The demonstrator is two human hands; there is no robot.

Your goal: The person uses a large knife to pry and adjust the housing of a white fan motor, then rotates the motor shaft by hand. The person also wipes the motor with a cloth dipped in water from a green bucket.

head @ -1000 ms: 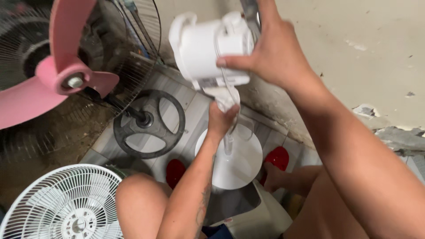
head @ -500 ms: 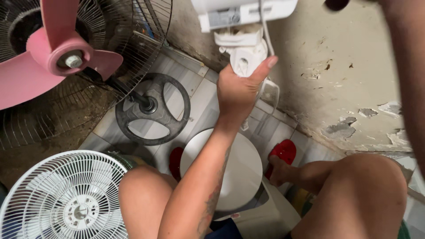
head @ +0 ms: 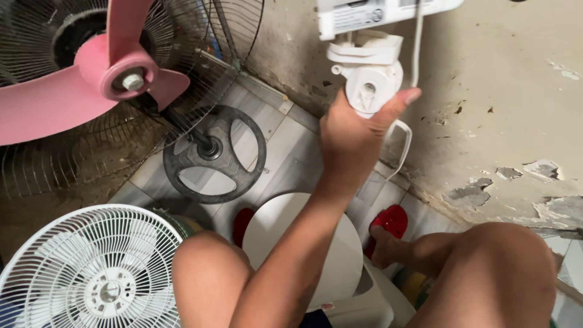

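Gripping the white plastic fan neck (head: 369, 85) from below, the left hand (head: 352, 136) wraps its fingers around the joint under the motor housing (head: 382, 13) — a stiff, light, top-heavy piece best held there — while the right hand is out of view.

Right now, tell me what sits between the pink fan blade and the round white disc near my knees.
In the head view, a black ring-shaped fan base stands on the grey tiled floor between pink fan blade and round white disc.
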